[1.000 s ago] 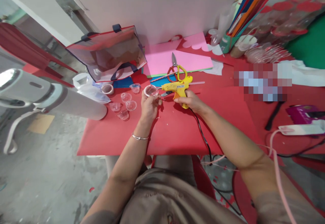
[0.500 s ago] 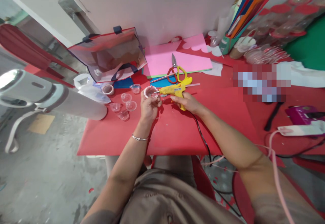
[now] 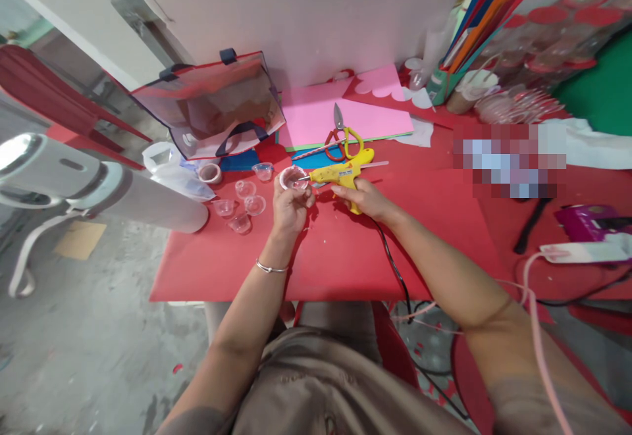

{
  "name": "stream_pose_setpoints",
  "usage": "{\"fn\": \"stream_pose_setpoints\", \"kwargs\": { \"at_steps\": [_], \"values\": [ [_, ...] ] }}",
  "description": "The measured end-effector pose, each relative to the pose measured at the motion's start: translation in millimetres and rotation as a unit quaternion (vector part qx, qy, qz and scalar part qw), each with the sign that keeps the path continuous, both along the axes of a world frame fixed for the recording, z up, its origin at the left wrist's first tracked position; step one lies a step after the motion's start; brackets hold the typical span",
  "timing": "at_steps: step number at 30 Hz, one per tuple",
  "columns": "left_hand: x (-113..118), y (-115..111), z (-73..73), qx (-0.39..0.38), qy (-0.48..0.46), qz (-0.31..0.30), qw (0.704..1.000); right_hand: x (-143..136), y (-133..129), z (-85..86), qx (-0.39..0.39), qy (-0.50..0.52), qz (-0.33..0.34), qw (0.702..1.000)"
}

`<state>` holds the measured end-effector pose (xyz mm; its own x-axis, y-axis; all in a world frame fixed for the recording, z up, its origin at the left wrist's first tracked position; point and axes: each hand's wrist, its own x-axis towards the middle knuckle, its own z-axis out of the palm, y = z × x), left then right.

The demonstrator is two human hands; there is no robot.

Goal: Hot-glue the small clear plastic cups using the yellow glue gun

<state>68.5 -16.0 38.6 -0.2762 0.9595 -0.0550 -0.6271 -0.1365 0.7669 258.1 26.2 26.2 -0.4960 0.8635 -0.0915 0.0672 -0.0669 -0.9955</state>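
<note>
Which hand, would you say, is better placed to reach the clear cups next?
Probably the left hand: though holding a round piece, it's nearer the clear cups; the right hand grips the glue gun.

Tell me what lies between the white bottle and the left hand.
In the head view, several small clear plastic cups lie on the red tabletop between the white bottle and the left hand.
</note>
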Motion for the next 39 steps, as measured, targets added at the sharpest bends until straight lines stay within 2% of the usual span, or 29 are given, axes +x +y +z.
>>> {"fn": "stream_pose_setpoints", "kwargs": {
  "at_steps": [5,23,31,36,39],
  "values": [
    [0,-1,1.6,-0.013,0.004,0.002,1.0,0,0,-0.8,0.003,-0.003,-0.002,1.0],
    [-3,0,-2.4,0.015,-0.003,-0.015,1.0,1,1,-1.7,0.001,-0.012,-0.001,1.0],
    [-2,0,4.4,-0.002,0.004,-0.02,1.0,3,2,-3.1,-0.003,-0.02,0.001,1.0],
    [-5,-1,11.3,-0.046,-0.021,-0.014,0.999,3,1,-1.8,-0.003,-0.018,-0.002,1.0],
    [-7,-1,13.7,-0.063,-0.037,-0.031,0.997,4,1,-1.1,0.004,-0.016,0.001,1.0]
  ]
}}
